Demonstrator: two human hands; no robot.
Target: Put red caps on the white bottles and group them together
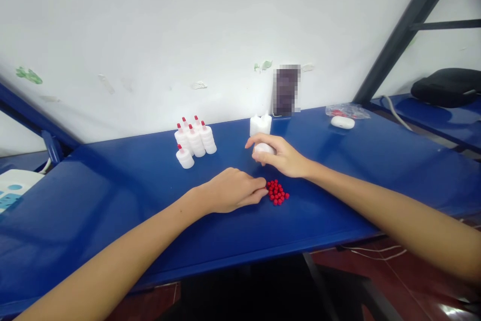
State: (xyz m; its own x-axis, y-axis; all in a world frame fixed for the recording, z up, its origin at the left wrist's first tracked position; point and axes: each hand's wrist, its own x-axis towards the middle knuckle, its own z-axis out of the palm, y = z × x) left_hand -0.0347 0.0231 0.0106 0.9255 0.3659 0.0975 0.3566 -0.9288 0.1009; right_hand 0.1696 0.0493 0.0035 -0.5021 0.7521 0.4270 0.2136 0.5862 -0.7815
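At the left edge of the pile of red caps [276,193], your left hand [235,191] is bringing thumb and fingertips close together; whether they are pinching a cap, one cannot tell. Beyond the pile, your right hand [280,154] is curling around a white bottle [264,149]. Left of the pile, farther back, red-tipped bottles [195,140] are standing grouped.

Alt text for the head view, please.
The right hand holds a white bottle while the left hand reaches the red caps. Red-tipped bottles stand left on the blue table.
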